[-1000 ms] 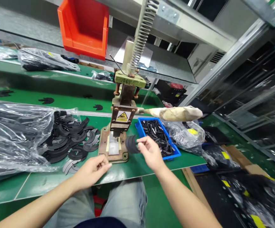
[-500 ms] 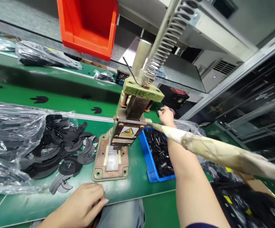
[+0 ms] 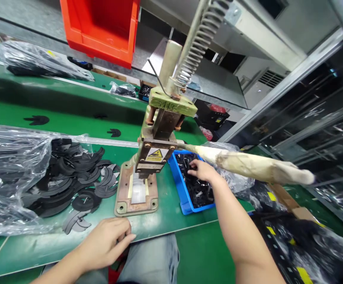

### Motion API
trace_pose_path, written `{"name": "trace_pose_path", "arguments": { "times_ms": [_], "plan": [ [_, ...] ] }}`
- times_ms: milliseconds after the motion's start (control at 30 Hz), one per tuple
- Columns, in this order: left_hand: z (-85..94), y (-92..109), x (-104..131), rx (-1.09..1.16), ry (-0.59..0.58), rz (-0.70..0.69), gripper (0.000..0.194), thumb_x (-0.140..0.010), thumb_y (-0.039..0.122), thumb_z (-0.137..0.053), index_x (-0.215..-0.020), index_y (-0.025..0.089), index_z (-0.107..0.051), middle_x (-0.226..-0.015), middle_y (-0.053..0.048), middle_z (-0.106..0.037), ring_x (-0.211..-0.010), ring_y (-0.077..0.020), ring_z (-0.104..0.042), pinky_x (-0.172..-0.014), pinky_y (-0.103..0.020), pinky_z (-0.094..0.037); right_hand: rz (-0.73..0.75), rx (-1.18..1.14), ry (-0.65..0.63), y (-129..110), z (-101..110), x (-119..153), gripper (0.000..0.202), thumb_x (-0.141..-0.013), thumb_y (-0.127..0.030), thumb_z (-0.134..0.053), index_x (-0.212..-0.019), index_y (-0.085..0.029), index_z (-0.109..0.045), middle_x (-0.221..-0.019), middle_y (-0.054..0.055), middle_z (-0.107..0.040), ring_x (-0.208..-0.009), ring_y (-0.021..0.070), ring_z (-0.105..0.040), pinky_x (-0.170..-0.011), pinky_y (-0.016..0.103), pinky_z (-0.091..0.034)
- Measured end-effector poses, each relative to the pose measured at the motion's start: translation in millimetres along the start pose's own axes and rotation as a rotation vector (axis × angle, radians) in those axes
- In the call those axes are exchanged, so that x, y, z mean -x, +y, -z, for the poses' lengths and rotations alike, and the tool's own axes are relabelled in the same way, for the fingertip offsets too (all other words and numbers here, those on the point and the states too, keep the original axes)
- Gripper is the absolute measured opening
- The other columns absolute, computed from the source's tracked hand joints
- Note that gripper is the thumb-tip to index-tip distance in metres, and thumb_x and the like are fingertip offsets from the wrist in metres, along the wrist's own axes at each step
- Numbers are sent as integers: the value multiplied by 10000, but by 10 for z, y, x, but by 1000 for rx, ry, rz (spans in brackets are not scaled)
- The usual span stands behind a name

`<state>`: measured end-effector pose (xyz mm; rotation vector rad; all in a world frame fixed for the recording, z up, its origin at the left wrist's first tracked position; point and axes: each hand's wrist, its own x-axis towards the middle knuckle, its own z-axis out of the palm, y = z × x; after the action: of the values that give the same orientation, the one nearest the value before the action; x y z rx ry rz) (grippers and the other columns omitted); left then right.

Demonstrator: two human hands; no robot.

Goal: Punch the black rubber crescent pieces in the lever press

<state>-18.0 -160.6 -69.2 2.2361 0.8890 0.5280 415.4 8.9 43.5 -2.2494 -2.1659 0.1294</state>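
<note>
My right hand [image 3: 202, 170] reaches into the blue bin [image 3: 179, 188] of small black parts [image 3: 199, 191], its fingertips among them; whether it grips one is hidden. My left hand [image 3: 112, 240] rests at the green table's front edge, fingers curled together, holding nothing visible. Between the hands stands a hand press [image 3: 156, 154] with a warning label, its ram above a metal plate [image 3: 138, 191] on the base. Its wrapped lever [image 3: 248, 165] extends over my right forearm's side. Left of the press lies a pile of curved black pieces [image 3: 85, 169].
Clear plastic bagging [image 3: 8, 177] covers the left side. A conveyor [image 3: 76, 128] with flat black pieces runs behind the press. The red bin [image 3: 100, 47] sits on the shelf above. Bagged black goods [image 3: 310, 240] lie at the right.
My right hand has come back from beyond the blue bin and down into its black parts. My left hand stays at the table edge. The view has shifted slightly, and the lever appears lower at its outer end.
</note>
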Motion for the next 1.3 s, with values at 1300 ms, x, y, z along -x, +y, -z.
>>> {"name": "trace_pose_path", "arguments": {
  "times_ms": [1300],
  "plan": [
    [-31,22,53,56,115,89,362,-1033,485,-539,-800,220,-621,-704,-11,-647,-656,-168,-594,-645,-276,-436,50,-488,291,-98,-119,971,414,-964,-337,-598,-1358,-211,-613,-1103,82,-697,-1027,213,-673,-1088,495,-527]
  ]
}}
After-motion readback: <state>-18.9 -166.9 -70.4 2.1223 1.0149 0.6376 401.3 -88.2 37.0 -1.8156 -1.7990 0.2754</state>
